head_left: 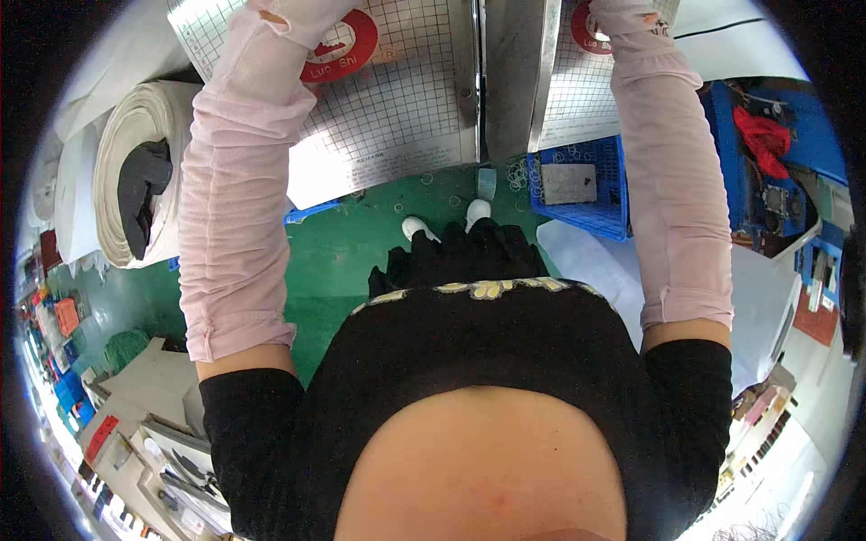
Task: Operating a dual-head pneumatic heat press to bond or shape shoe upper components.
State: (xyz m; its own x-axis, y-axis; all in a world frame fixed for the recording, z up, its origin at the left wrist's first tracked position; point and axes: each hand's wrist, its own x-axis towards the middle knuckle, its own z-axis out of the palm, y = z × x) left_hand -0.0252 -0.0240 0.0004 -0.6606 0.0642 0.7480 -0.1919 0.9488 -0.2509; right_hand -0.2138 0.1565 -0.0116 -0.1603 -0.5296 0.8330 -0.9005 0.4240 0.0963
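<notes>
Both my forearms, in pale pink sleeves, reach up past the top edge of the picture. My left sleeve (pixel 239 198) lies over the left grid-marked plate (pixel 415 90), beside its red round emblem. My right sleeve (pixel 672 171) passes over the right grid-marked plate (pixel 577 104). Small patches of skin show near the sleeves' far ends. My hands themselves are cut off above, so neither their fingers nor anything they hold can be seen. Between the two plates runs a grey metal bar (pixel 512 86) with a narrow dark slot along its left side.
Under the right plate stands a blue plastic crate (pixel 613 194) with a pale block (pixel 569 183) in it. A large roll of whitish material (pixel 113 171) stands at left, dark cloth in its core. Small rings (pixel 518 176) lie on the green floor (pixel 316 270) near my white shoes (pixel 478 212).
</notes>
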